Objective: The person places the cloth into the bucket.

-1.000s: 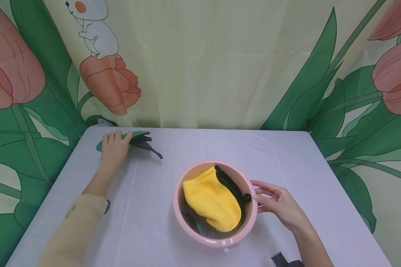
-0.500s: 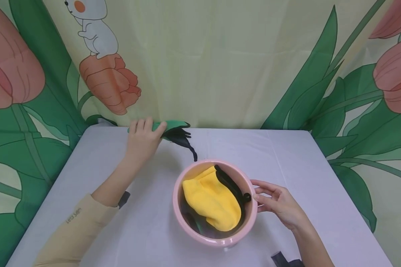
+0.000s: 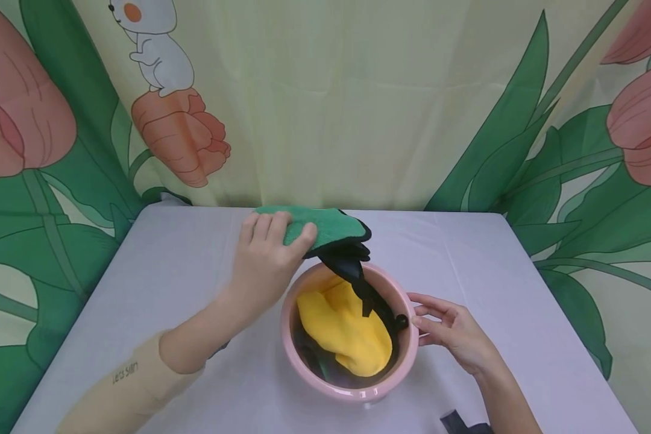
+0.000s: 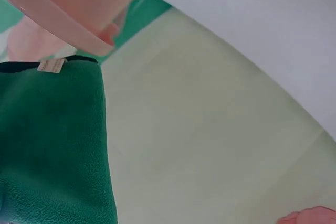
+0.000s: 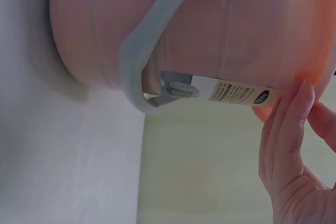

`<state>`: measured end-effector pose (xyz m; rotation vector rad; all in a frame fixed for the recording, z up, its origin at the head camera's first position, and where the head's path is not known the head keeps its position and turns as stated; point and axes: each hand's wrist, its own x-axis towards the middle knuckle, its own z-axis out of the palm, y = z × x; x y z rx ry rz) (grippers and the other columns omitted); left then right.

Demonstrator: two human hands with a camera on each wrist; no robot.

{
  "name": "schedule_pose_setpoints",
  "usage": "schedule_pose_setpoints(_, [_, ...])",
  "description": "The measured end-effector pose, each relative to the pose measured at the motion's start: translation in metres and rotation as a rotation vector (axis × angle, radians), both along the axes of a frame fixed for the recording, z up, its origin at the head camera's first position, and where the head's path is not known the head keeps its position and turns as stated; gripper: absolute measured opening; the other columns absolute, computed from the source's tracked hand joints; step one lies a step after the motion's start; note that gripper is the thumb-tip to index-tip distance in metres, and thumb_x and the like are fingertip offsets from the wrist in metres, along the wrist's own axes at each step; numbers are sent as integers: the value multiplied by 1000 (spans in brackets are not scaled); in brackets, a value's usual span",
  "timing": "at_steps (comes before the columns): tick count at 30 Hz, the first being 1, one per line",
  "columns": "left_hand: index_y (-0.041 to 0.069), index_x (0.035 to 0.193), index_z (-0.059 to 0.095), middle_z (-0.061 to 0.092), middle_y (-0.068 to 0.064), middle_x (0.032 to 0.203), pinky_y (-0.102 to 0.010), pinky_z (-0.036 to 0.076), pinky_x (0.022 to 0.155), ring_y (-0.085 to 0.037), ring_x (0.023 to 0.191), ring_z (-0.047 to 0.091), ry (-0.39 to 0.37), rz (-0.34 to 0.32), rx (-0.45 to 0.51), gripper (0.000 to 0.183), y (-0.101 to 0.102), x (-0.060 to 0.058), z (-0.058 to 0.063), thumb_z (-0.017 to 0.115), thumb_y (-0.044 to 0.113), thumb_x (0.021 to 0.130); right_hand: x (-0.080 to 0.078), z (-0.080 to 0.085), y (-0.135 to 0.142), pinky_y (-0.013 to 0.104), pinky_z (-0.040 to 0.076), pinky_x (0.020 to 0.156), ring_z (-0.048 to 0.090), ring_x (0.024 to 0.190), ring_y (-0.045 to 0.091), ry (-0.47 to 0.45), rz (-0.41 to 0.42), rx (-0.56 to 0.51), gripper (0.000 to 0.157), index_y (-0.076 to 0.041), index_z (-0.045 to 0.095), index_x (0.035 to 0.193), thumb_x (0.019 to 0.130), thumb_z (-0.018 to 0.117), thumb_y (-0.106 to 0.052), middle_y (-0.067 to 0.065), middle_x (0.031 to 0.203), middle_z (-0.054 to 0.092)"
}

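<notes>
My left hand (image 3: 268, 259) grips a green fleece piece (image 3: 331, 228) with black edging and dangling black straps (image 3: 347, 268). It hangs over the far rim of a pink bucket (image 3: 352, 395), and one strap end overlaps the yellow cloth (image 3: 342, 325) inside. In the left wrist view the green fleece (image 4: 52, 140) shows a small white tag, beside the blurred bucket. My right hand (image 3: 456, 331) holds the bucket's right rim between thumb and fingers; in the right wrist view its straight fingers (image 5: 291, 129) lie against the wall under the rim.
The bucket stands on a white-covered table (image 3: 222, 386). Inside it are also a dark curved item (image 3: 385, 307) and a dark green bit. A grey handle (image 5: 142, 45) hangs on its side. A printed curtain (image 3: 331, 108) closes off the table's back.
My left hand has carried the green fleece piece from the table's far left, up and rightward, to over the bucket's far rim. The right hand and bucket stay put.
</notes>
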<state>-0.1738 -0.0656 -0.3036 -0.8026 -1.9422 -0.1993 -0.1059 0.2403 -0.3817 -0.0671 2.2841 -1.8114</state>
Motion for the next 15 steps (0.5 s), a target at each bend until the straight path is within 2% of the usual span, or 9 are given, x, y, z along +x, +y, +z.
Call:
schedule_pose_setpoints(1, [12, 95, 50, 51, -17, 84, -42, 38, 68, -32, 73, 48, 12, -8, 0, 29, 2, 3, 0, 72, 20, 77, 0, 0, 0, 36, 55, 65, 67, 73, 23, 0, 1, -1, 46, 7, 45, 128, 87, 60, -8, 10, 94, 61])
schedule_pose_setpoints(4, [13, 94, 49, 53, -16, 83, -40, 39, 68, -30, 73, 49, 43, -37, -3, 20, 7, 13, -1, 65, 15, 81, 1, 2, -1, 35, 55, 65, 67, 73, 22, 6, 11, -7, 46, 8, 45, 128, 87, 59, -8, 12, 94, 60])
schedule_pose_setpoints(6, [14, 93, 49, 54, -14, 82, -38, 39, 66, -28, 71, 50, 73, -46, -5, 10, 11, 19, -4, 55, 10, 86, 1, 3, -2, 35, 55, 65, 67, 73, 22, 8, 22, -18, 46, 9, 44, 128, 87, 59, -7, 12, 95, 60])
schedule_pose_setpoints(8, [15, 92, 49, 54, -13, 82, -37, 39, 66, -27, 70, 50, 89, -66, -10, 19, 14, 23, -7, 43, -2, 85, 1, 4, -1, 36, 55, 66, 67, 74, 21, 10, 33, -33, 46, 10, 43, 128, 87, 58, -6, 11, 95, 60])
schedule_pose_setpoints(9, [15, 91, 49, 54, -12, 81, -37, 39, 66, -27, 69, 50, 101, -81, -9, 21, 16, 25, -9, 41, -3, 85, 1, 4, -1, 36, 55, 66, 67, 75, 21, 11, 40, -42, 46, 10, 43, 128, 87, 58, -5, 10, 95, 61])
schedule_pose_setpoints(15, [17, 88, 52, 54, -9, 78, -32, 38, 64, -22, 67, 50, 102, -146, -64, 25, 25, 33, -21, 38, -3, 82, 1, 4, 0, 35, 55, 66, 66, 78, 19, 27, 72, -80, 45, 11, 42, 128, 88, 56, -2, 6, 94, 62])
